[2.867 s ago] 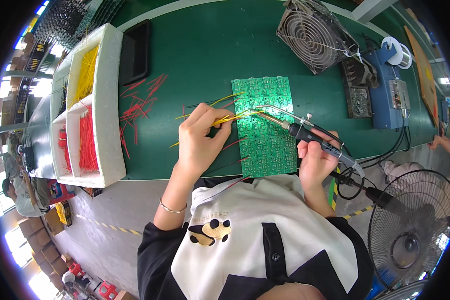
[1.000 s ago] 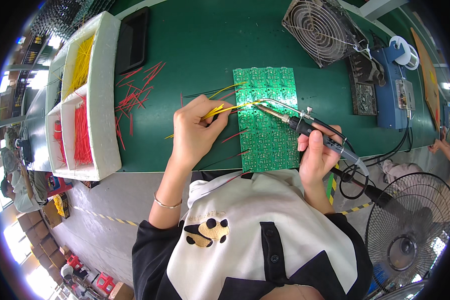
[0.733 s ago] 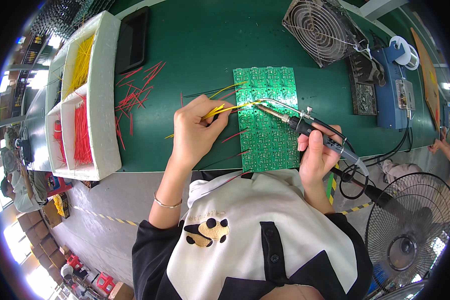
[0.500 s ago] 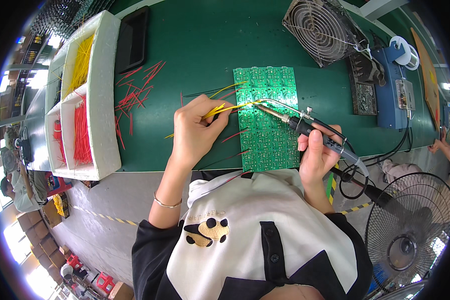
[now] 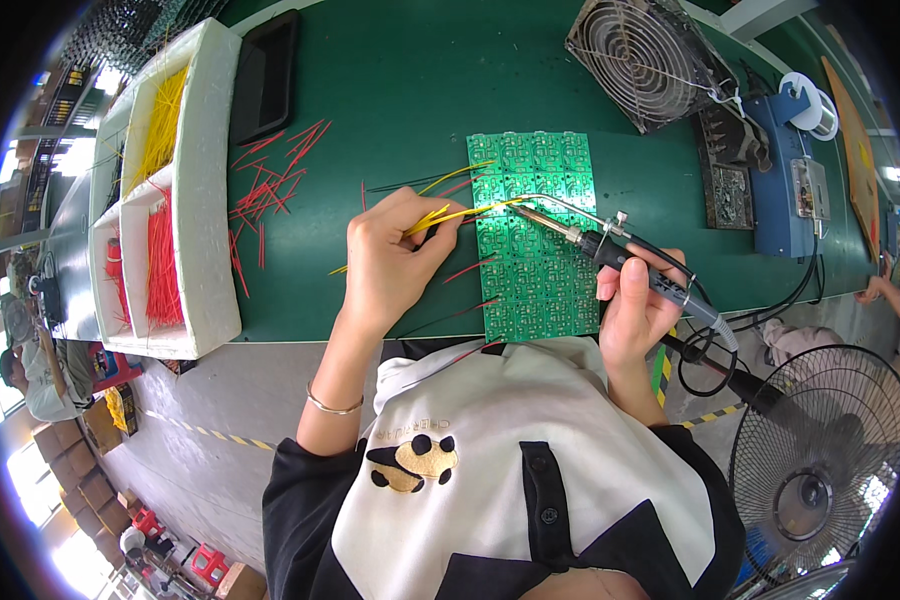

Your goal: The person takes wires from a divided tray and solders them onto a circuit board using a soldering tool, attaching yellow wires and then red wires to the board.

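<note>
A green circuit board panel (image 5: 540, 285) lies on the green table near its front edge. My left hand (image 5: 395, 255) is closed on several yellow wires (image 5: 454, 217), one of which reaches over the board. In my right hand (image 5: 638, 305) I hold a soldering iron (image 5: 615, 252) with a thin metal feed tube (image 5: 568, 209) fixed along it. The iron's tip and the tube's end meet close to the yellow wire's end on the board; whether they touch is too small to tell. Red, black and yellow wires stick out from the board's left edge.
Left stands a white foam box (image 5: 215, 200) of yellow and red wires, with loose red wires (image 5: 265, 185) beside it. A black tray (image 5: 266, 75) lies behind. Far right are a caged fan (image 5: 640, 60), a blue soldering unit (image 5: 785, 180) and a solder spool (image 5: 810, 105). A floor fan (image 5: 805, 490) stands lower right.
Almost nothing differs. The soldering iron and my right hand have shifted very slightly; my left hand keeps its hold on the yellow wires.
</note>
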{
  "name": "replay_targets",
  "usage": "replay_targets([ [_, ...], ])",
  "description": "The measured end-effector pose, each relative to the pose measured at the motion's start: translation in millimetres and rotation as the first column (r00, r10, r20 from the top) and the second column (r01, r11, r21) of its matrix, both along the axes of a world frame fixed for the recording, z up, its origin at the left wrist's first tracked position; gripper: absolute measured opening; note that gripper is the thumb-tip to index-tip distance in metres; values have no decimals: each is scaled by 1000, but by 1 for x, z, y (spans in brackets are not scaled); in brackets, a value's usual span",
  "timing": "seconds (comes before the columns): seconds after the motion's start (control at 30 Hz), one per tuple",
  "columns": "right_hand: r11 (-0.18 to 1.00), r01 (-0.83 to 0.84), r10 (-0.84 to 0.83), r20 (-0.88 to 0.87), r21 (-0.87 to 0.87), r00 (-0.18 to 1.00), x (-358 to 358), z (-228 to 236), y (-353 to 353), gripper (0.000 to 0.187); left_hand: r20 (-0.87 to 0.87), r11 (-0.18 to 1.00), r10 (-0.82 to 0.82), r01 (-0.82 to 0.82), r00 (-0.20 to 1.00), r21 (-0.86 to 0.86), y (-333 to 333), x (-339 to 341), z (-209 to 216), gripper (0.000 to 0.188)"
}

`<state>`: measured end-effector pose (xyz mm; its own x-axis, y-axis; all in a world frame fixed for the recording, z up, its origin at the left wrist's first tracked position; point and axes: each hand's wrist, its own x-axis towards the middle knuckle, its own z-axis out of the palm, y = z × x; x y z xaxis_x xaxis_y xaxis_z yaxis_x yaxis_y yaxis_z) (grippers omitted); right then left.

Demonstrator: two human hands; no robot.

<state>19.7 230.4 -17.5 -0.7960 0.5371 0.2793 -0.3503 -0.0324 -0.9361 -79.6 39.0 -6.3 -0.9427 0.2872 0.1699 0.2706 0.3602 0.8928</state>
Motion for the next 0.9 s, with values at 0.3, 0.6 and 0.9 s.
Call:
replay_targets([
  [0.3, 1000, -15, 15, 14, 4, 1000, -2, 2, 0, 15, 15, 1000, -1, 1, 1000, -2, 0, -2, -1, 13],
  [0.6, 998, 25, -26, 6, 56, 1000, -1, -1, 0, 16, 6, 1000, 19, -19, 1000, 12, -1, -1, -4, 13],
  [0.9, 999, 19, -18, -25, 38, 1000, -1, 1, 0, 17, -3, 1000, 10, -10, 1000, 15, 0, -1, -2, 12],
])
